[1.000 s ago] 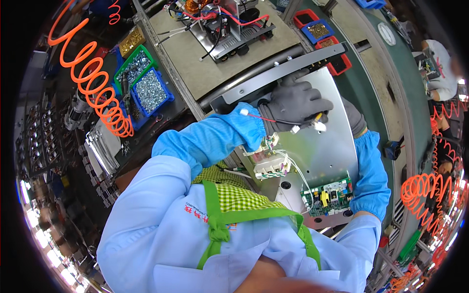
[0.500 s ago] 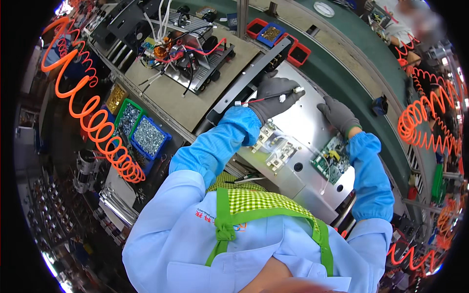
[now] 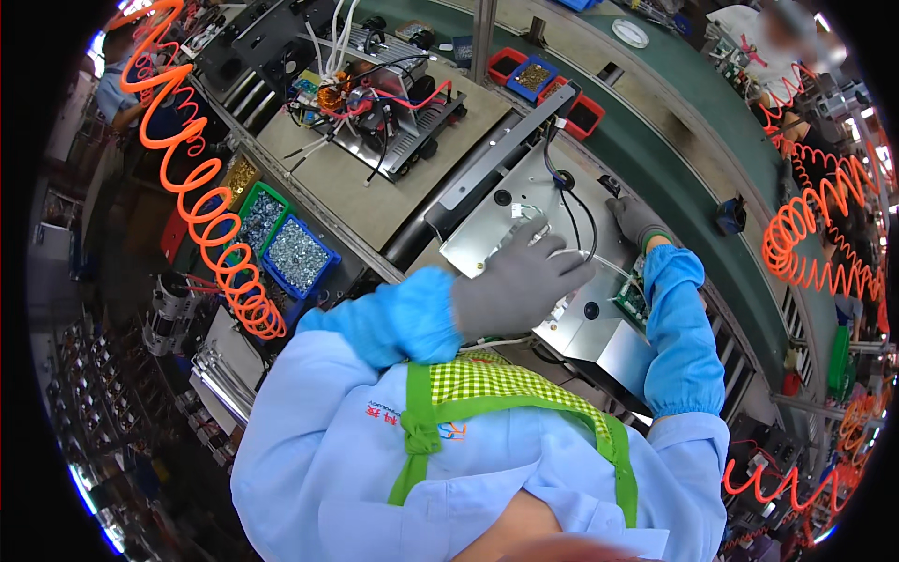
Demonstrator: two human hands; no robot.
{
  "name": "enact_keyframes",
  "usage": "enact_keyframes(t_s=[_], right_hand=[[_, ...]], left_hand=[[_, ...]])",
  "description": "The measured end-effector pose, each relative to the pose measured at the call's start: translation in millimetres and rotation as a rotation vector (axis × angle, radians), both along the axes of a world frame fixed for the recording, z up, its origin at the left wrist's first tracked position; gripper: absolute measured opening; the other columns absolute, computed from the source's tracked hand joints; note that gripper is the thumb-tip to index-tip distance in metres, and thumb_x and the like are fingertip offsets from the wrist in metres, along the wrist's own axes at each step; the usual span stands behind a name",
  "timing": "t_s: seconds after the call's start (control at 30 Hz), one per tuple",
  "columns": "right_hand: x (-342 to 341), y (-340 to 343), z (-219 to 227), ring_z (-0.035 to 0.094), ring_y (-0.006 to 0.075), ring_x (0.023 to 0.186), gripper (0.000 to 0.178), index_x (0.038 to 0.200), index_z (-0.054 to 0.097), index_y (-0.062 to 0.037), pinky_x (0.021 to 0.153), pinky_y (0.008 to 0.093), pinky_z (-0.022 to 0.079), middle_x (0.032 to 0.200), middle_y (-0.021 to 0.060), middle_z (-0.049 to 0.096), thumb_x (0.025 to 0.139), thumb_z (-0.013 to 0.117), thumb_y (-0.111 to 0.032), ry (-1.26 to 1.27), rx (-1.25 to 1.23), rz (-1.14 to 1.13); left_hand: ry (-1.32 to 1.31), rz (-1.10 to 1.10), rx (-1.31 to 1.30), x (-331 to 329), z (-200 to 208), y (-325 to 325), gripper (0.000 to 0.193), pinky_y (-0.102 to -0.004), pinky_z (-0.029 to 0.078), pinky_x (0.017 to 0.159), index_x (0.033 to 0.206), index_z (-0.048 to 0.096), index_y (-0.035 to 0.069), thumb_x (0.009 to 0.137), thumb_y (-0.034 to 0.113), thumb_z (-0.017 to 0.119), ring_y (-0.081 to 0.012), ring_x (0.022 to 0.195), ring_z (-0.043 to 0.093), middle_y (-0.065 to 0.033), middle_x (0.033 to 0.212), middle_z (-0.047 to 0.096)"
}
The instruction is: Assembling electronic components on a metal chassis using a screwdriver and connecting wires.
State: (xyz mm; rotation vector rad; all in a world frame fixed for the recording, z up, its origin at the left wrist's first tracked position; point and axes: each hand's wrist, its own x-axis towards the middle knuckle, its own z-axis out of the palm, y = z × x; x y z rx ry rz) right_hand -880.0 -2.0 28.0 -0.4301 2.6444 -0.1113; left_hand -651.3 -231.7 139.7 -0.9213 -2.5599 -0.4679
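Note:
My left hand (image 3: 521, 283), in a grey glove, hangs palm down over the near part of a shiny metal chassis panel (image 3: 473, 234). Its fingers are spread and nothing shows in them; it hides part of the panel. At the panel's far right edge, my right hand (image 3: 637, 223) has its gloved fingers bent against the metal, close to a small black part (image 3: 610, 184). Black cables (image 3: 588, 217) loop across the panel between both hands. A white connector (image 3: 518, 211) lies beyond my left fingertips. A green circuit board (image 3: 631, 302) is partly covered by my right sleeve.
A dark slotted bar (image 3: 487, 164) runs along the panel's far left side. Beyond it stands an open unit with wires (image 3: 375, 117). Blue (image 3: 300, 258) and green (image 3: 263, 217) screw bins sit at left, near an orange coiled hose (image 3: 201, 173). Red bins (image 3: 582, 117) stand at the back.
My left hand has come nearer my body and no longer shows the small wired connector it held. The panel sits differently, with black cables now visible. My right hand remains at its right edge.

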Motion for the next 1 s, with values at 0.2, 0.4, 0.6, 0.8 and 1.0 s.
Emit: enact_keyframes(t_s=[0.2,0.4,0.6,0.8,1.0], right_hand=[[-4,7,3,0.057,0.0372,0.109,0.055,0.122,0.057,-0.0041,0.097,0.0405,0.04,0.115,0.0226,0.06,0.094,0.038,-0.048,-0.037,-0.046,0.043],[8,-17,20,0.056,0.0357,0.11,0.05,0.117,0.06,-0.0054,0.096,0.0395,0.042,0.12,0.0209,0.058,0.093,0.042,-0.044,-0.026,0.074,-0.023],[15,22,103,0.06,0.0383,0.099,0.049,0.106,0.063,-0.0071,0.086,0.0424,0.047,0.105,0.0211,0.063,0.083,0.054,-0.05,0.113,0.026,0.227],[69,44,236,0.061,0.0349,0.091,0.04,0.11,0.06,-0.0048,0.079,0.0404,0.048,0.098,0.0195,0.063,0.09,0.053,-0.039,0.462,-0.406,0.522],[240,12,273,0.061,0.0275,0.085,0.028,0.096,0.063,-0.0056,0.07,0.0379,0.047,0.086,0.0106,0.063,0.077,0.071,-0.024,0.365,-0.544,0.639]], left_hand=[[-1.159,-0.018,0.6,65,-76,-55,0.035,-0.034,0.051,0.074,0.112,0.059,0.002,0.087,0.026,0.057,-0.0238,0.086,0.063,-0.0095,0.101,0.064],[-1.606,0.079,1.287,65,-139,22,0.046,-0.0247,0.051,0.058,0.108,0.06,0.0,0.095,0.043,0.048,-0.0148,0.067,0.064,-0.0106,0.083,0.067],[-1.662,0.008,1.589,54,-113,31,0.046,-0.0279,0.049,0.053,0.118,0.053,0.0,0.094,0.039,0.047,-0.0249,0.069,0.066,-0.0189,0.091,0.068],[-1.58,0.032,1.592,33,-60,47,0.047,-0.0235,0.047,0.051,0.112,0.056,0.002,0.096,0.044,0.043,-0.0178,0.061,0.062,-0.0154,0.083,0.066],[-1.581,-0.039,1.624,17,-68,46,0.045,-0.023,0.042,0.046,0.109,0.056,-0.001,0.096,0.041,0.044,-0.0165,0.057,0.06,-0.0153,0.08,0.066]])
